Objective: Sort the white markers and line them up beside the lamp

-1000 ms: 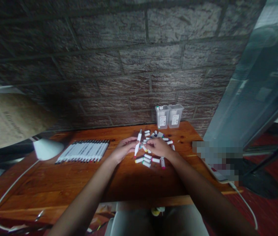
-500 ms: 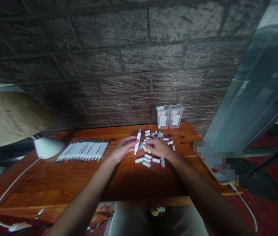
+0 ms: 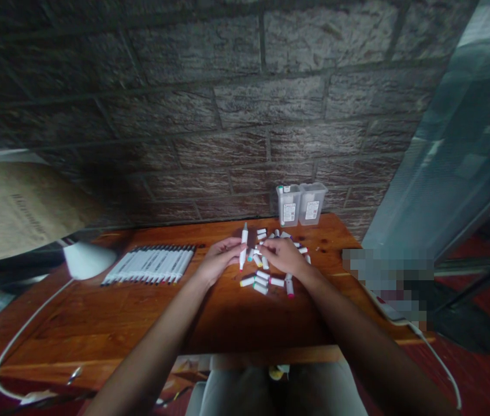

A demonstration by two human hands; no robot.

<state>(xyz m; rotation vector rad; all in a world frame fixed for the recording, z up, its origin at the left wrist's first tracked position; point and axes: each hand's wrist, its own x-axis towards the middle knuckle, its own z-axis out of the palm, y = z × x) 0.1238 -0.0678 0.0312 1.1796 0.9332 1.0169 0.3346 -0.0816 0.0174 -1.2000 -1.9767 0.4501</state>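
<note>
A white marker (image 3: 244, 245) stands nearly upright in my left hand (image 3: 223, 257), pinched between thumb and fingers. Its grey upper end is bare and its lower end shows red. My right hand (image 3: 283, 255) is over a scatter of short white marker caps (image 3: 261, 279) with coloured ends. The fingertips of that hand are drawn together on a small white cap (image 3: 259, 249), partly covered by the fingers. Several other caps lie around and behind the right hand, some hidden by it.
A row of white markers (image 3: 147, 264) lies side by side on the wooden table (image 3: 141, 318) at left. Two clear plastic boxes (image 3: 312, 205) stand against the brick wall. A lamp (image 3: 86, 260) with a white cord is at far left; a blurred-out object (image 3: 383, 283) sits at right.
My left hand still holds the marker, now slightly more upright. My right hand has shifted slightly among the caps. The whole view has moved a little.
</note>
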